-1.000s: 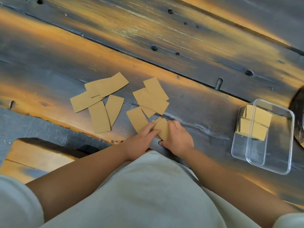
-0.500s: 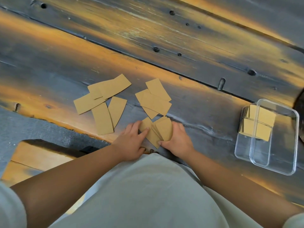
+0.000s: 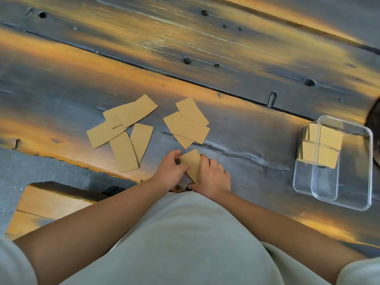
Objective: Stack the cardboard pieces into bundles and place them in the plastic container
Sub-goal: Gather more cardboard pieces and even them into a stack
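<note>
A small bundle of brown cardboard pieces (image 3: 192, 165) lies at the near edge of the wooden table, squeezed between both hands. My left hand (image 3: 169, 171) grips its left side, my right hand (image 3: 211, 177) grips its right side. Just beyond lies a loose pile of three cardboard pieces (image 3: 189, 124). Further left, several more pieces (image 3: 123, 132) are scattered and overlapping. The clear plastic container (image 3: 349, 200) stands at the right, with stacked cardboard bundles (image 3: 320, 147) in its far end.
The worn grey and orange plank table (image 3: 205, 58) stretches away beyond the pieces. A wooden bench or ledge (image 3: 51, 202) shows below the table's near left edge. A dark round object (image 3: 373, 124) is cut off at the right edge, beside the container.
Both hands have drawn the spread pieces together into one tight bundle. My left hand slid a piece from the left onto the pile, then closed on it.
</note>
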Demonstrator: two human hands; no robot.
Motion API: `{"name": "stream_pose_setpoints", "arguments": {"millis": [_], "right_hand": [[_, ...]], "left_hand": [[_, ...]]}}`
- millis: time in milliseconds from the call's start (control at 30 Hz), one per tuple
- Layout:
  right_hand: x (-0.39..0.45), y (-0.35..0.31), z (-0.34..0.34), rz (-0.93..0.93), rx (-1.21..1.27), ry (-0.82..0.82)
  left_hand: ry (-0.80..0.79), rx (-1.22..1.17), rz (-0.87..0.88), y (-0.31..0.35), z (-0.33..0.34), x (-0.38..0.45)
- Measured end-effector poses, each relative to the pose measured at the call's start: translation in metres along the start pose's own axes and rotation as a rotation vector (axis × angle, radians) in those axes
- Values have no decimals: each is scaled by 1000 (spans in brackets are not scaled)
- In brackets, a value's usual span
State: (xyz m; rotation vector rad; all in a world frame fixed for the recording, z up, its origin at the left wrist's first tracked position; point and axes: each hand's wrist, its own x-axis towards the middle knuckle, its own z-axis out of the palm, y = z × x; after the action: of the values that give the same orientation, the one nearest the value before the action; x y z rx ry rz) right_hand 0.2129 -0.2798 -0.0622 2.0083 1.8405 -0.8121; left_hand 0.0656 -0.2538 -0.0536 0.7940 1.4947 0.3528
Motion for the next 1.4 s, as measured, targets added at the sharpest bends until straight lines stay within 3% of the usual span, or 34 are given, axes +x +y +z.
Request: {"name": "stream_pose_setpoints", "arguments": {"millis": [100,233,300,367,433,467,533,633,733,833,900,1067,1133,1267,1400], "right_hand": [[2,-2,-4,29,35,-16],[1,-5,-12,7,99,-53],[-1,-6,-16,-74,66,-29],[-3,-5,-22,-257,-83,50],[-3,-2,-30,-461,-305,136],[-3,0,-35,-524,-398,170],[-2,4,-45,-581,-520,230],[3,15,-55,-611,-578,388],[10,28,-59,-587,-524,479],[8,41,-54,-545,-463,497],[5,49,-51,-518,-429,439],[-3,67,-43,-503,-161,102],[-5,75,-45,-390,-17,72],[-1,87,-51,-333,-148,50],[2,81,-49,-319,-59,-75]], "left_hand": [[18,-15,-14,0,-5,-1],[-5,238,103,1,-12,-3],[54,455,269,3,-16,-6],[139,750,559,6,-21,-9],[131,1115,782,13,-23,-6],[80,1252,802,18,-22,-6],[-9,1321,712,31,-17,-4],[-16,1270,588,45,-7,7],[-37,1138,534,52,6,17],[-47,1214,500,53,23,22],[-44,1297,529,52,31,25],[-147,1505,631,48,32,27],[-160,1573,670,45,29,26],[-171,1570,663,39,30,26],[-190,1495,616,40,41,21]]}}
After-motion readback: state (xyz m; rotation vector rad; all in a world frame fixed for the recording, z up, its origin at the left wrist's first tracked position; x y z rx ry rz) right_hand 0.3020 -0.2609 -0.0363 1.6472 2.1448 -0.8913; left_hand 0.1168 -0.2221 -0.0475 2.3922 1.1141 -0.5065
